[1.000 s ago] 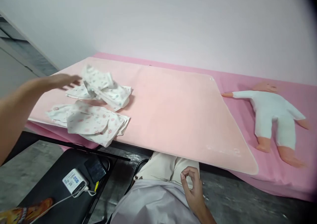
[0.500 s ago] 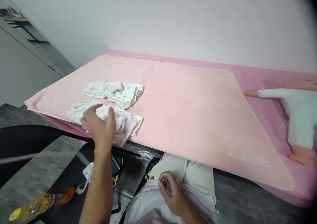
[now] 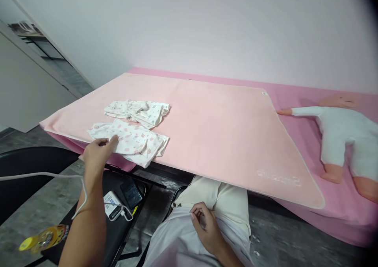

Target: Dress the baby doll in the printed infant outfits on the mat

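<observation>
My left hand [image 3: 99,151] is at the front left edge of the table, its thumb and fingers closed on the near edge of a folded white cloth garment with a pink print [image 3: 134,141]. Just behind that lies a second folded white garment with a small greenish print [image 3: 137,111]. Both rest on a light pink blanket [image 3: 218,133]. My right hand [image 3: 206,225] rests over my lap, loosely curled, with a gap between thumb and fingers and nothing in it.
A doll in a white suit [image 3: 333,129] lies on the pink sheet [image 3: 313,149] at the right. On a black chair [image 3: 112,235] at lower left are a power bank with a cable [image 3: 112,206], a dark phone [image 3: 130,192] and a yellow-capped bottle [image 3: 44,239].
My left hand has moved left and down, from over the pink-print garment to its near edge, and closed on it. The view has shifted slightly. My right hand stays in my lap.
</observation>
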Tool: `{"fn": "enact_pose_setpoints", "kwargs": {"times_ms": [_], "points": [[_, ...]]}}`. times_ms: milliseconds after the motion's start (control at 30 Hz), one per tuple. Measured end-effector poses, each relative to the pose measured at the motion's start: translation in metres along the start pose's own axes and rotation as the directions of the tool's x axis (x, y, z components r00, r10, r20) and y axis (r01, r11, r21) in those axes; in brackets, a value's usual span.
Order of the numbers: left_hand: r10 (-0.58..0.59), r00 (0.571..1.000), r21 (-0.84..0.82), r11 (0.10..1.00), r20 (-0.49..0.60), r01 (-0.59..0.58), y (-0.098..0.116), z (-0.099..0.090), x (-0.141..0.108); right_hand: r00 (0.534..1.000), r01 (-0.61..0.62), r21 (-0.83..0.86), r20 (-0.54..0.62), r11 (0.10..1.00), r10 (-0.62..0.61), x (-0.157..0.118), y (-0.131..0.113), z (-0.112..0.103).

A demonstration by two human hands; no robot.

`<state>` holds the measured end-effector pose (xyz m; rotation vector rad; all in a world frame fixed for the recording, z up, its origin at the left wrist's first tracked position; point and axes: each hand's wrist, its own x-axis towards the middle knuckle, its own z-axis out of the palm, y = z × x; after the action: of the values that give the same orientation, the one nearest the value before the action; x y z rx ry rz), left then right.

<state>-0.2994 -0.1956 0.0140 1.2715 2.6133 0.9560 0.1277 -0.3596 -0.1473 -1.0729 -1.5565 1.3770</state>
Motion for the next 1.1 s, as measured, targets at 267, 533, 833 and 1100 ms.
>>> {"fn": "enact_pose_setpoints", "kwargs": {"times_ms": [267,533,833,1100], "points": [[-0.082,0.978,0.242,0.97,0.191,0.034,0.014,-0.002,0.014,1.0,0.007,0.038,0.011,0.999,-0.008,-0.016,-0.004,0.0],[-0.145,0.989,0.122,0.983,0.033,0.14,0.021,-0.003,0.001,1.0,0.005,0.036,-0.007,0.999,-0.005,-0.025,-0.006,-0.001],[-0.124,0.982,-0.081,0.99,-0.143,0.113,0.047,-0.012,-0.005,1.0,0.011,0.006,-0.019,1.0,-0.011,-0.028,-0.004,-0.005],[0.161,0.985,-0.714,0.683,-0.06,-0.155,0.167,-0.035,-0.123,0.911,0.376,-0.235,-0.083,0.896,-0.404,0.011,-0.12,-0.06]]}}
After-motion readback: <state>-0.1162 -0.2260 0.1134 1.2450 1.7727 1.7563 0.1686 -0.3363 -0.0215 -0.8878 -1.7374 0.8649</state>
